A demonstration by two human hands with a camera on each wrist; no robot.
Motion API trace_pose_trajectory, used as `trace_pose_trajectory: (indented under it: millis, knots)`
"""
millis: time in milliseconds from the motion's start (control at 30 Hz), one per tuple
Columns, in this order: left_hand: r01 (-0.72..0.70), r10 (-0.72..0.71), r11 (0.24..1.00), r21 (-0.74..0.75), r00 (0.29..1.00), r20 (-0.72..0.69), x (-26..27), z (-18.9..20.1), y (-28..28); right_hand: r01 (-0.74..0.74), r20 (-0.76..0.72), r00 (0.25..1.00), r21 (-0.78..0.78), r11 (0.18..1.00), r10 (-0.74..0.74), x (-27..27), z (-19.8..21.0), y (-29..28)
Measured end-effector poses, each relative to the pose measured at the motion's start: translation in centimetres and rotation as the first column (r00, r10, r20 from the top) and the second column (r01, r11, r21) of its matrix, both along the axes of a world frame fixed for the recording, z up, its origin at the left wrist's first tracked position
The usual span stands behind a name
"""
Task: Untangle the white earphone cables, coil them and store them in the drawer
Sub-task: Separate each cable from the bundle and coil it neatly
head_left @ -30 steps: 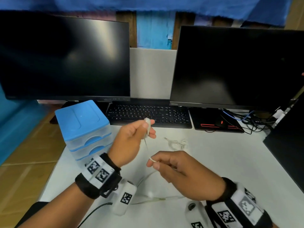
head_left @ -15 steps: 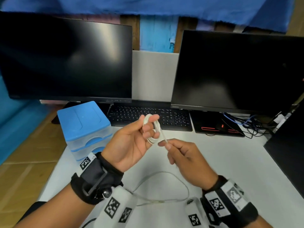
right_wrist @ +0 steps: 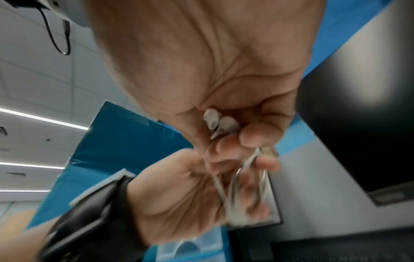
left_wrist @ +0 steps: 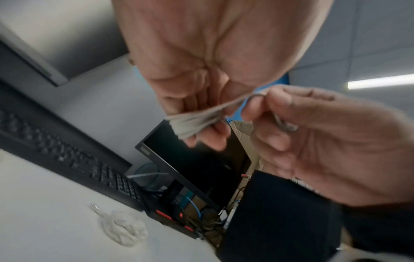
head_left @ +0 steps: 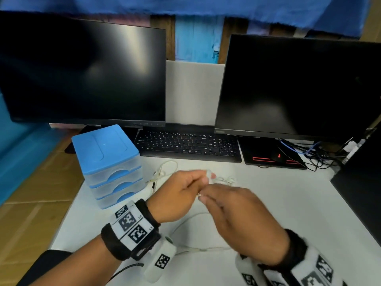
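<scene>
Holding a small coil of white earphone cable [left_wrist: 192,122] wound round its curled fingers [left_wrist: 210,136], the left hand [head_left: 175,196] hovers above the white counter [head_left: 288,203] in front of the black keyboard [head_left: 187,144]. The right hand [head_left: 237,211] is close against it, thumb and forefinger pinching the strand where it leaves the coil; in the right wrist view two white earbuds [right_wrist: 218,124] are tucked under its curled fingers [right_wrist: 257,136] against the palm. A loose length of the same cable [head_left: 185,221] sags from the hands down to the counter and runs along it between the two wrists. A second white earphone bundle [head_left: 225,179] lies on the counter just beyond the hands, seen in the left wrist view as a loose heap [left_wrist: 123,228]. A third cable with plugs [head_left: 162,172] lies between the hands and the drawer unit [head_left: 109,164], a small blue-topped set of three clear drawers standing at the left edge of the counter; all three drawers look pushed in. Two dark monitors [head_left: 82,73] stand behind the keyboard, and a black mouse pad with red lines [head_left: 270,155] lies to the right of it, beside a tangle of dark and blue wires [head_left: 313,153].
</scene>
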State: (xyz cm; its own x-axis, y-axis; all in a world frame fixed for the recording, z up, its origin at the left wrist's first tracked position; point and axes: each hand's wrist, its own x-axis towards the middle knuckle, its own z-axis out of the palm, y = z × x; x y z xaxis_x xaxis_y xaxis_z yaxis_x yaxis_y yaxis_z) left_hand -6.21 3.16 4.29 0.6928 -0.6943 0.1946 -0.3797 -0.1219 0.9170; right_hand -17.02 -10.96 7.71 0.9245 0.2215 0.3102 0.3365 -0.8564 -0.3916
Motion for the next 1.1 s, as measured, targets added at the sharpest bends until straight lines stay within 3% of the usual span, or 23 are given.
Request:
trace_pose_trajectory:
  millis: [100, 200, 267, 333, 400, 500, 567, 800, 933, 1100]
  knots:
    - [0.233, -0.220, 0.971, 0.050, 0.957, -0.189, 0.0, -0.1, 0.3, -0.040, -0.025, 0.999, 0.059, 0.997, 0.042, 0.7, 0.6, -2.3]
    - [0.302, -0.305, 0.950, -0.077, 0.847, -0.434, 0.0, 0.4, 0.5, -0.068, -0.064, 0.994, 0.279, 0.958, 0.089, 1.7, 0.1, -3.8]
    - [0.333, -0.347, 0.936, -0.118, 0.802, -0.486, -0.1, 0.8, 0.6, -0.048, -0.063, 0.995, 0.416, 0.908, 0.082, 2.5, -0.4, -4.2]
    - [0.352, -0.359, 0.930, -0.102, 0.817, -0.452, -0.1, 0.9, 0.6, -0.026, -0.064, 0.995, 0.541, 0.841, 0.072, 3.2, -1.4, -4.3]
    - [0.324, -0.339, 0.939, -0.110, 0.838, -0.426, 0.1, 0.6, 0.6, 0.030, -0.115, 0.991, 0.693, 0.721, 0.069, 3.6, -2.5, -3.9]
    - [0.187, -0.275, 0.956, -0.224, 0.835, -0.477, 0.4, 0.3, 0.6, 0.204, -0.310, 0.930, 0.882, 0.424, 0.197, 3.8, -3.8, -2.5]
    - [0.091, -0.254, 0.945, -0.314, 0.807, -0.533, 0.7, 0.5, 0.7, 0.246, -0.356, 0.886, 0.903, 0.352, 0.296, 3.7, -4.4, -1.4]
    - [-0.066, -0.220, 0.911, -0.406, 0.757, -0.616, 0.5, 0.3, 0.7, 0.266, -0.319, 0.940, 0.906, 0.330, 0.118, 3.4, -4.4, -0.2]
    - [-0.136, -0.197, 0.888, -0.440, 0.751, -0.630, -0.4, 0.3, 0.0, 0.206, -0.206, 0.977, 0.844, 0.495, -0.057, 3.3, -4.5, 0.5]
    - [-0.220, -0.115, 0.857, -0.467, 0.801, -0.588, -1.1, 0.7, -1.0, 0.146, 0.004, 0.975, 0.741, 0.655, -0.222, 3.6, -5.1, 0.6]
